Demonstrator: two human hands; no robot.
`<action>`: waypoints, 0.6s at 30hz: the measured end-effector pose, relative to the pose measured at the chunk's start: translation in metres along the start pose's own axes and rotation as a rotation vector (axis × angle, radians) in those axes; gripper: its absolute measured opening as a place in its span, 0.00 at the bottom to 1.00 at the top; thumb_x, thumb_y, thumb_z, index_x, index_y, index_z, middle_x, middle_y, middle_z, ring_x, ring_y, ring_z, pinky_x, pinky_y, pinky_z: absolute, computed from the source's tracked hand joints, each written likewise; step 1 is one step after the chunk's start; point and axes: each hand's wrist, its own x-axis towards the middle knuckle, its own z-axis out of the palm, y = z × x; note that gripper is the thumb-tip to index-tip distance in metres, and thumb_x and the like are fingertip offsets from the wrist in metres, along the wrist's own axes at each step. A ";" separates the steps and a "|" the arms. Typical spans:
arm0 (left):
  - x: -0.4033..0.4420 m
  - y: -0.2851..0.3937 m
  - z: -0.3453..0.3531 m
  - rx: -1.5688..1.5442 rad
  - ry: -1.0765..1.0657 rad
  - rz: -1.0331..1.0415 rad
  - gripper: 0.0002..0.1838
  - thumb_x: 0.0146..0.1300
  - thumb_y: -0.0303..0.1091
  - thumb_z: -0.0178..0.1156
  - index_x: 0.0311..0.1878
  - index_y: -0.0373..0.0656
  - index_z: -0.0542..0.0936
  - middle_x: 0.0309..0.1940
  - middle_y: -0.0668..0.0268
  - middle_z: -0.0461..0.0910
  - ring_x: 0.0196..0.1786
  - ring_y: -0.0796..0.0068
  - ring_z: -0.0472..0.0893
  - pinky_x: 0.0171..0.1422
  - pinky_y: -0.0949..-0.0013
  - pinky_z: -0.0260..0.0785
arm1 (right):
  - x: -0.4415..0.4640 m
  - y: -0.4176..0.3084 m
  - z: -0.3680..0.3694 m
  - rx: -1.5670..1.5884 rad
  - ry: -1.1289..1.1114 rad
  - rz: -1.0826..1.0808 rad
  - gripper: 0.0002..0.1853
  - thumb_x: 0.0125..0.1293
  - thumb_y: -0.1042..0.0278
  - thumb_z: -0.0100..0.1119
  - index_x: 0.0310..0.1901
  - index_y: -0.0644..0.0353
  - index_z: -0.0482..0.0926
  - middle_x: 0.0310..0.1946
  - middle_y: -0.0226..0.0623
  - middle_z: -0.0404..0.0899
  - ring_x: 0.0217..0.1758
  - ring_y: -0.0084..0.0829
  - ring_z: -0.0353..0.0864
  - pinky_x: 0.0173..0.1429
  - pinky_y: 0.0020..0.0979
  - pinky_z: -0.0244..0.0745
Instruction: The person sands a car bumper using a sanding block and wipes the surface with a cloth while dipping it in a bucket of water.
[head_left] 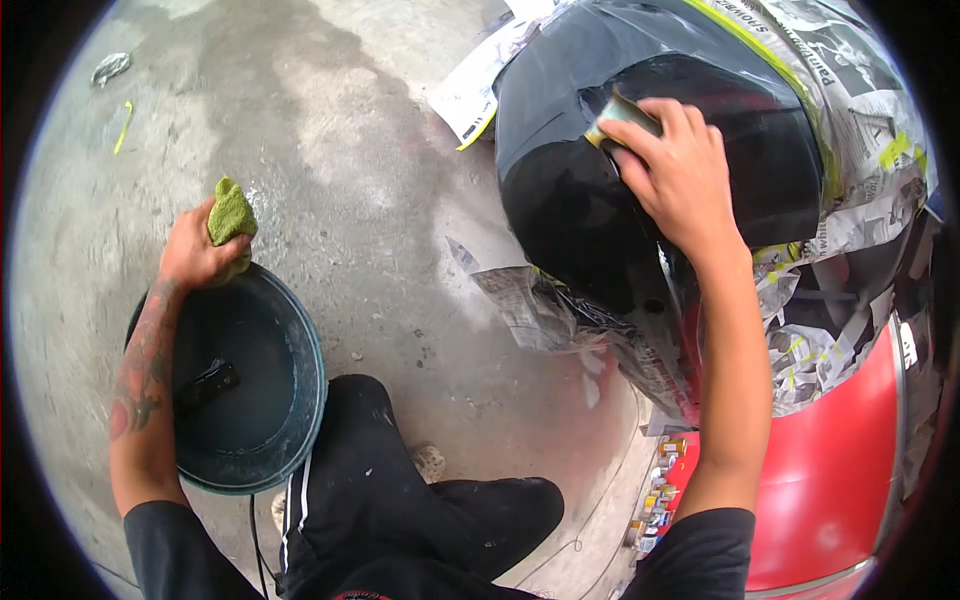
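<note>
My left hand (197, 250) is closed round a green cloth (231, 213), above the far rim of a dark bucket (318, 400). Cloudy liquid lies in the bucket, with a small black object (210, 382) at its left side. My right hand (675, 165) grips a folded sanding sheet (625, 115), which rests against the black curved panel (570, 190). Grey wet film covers the panel's upper left part; the lower part looks glossy black.
Newspaper masking (860, 130) with yellow-green tape surrounds the panel. Below it is a red body panel (820, 470). Small cans (660, 495) stand on the concrete floor (390, 200) beside it. A thin cable crosses the floor near my bent legs.
</note>
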 end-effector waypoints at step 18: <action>0.000 -0.014 0.002 0.041 0.023 -0.032 0.21 0.58 0.42 0.71 0.52 0.41 0.84 0.41 0.50 0.90 0.47 0.47 0.90 0.56 0.53 0.80 | 0.074 0.028 0.007 -0.476 0.000 0.043 0.14 0.61 0.65 0.67 0.47 0.40 0.94 0.46 0.36 0.81 0.55 0.42 0.81 0.54 0.46 0.76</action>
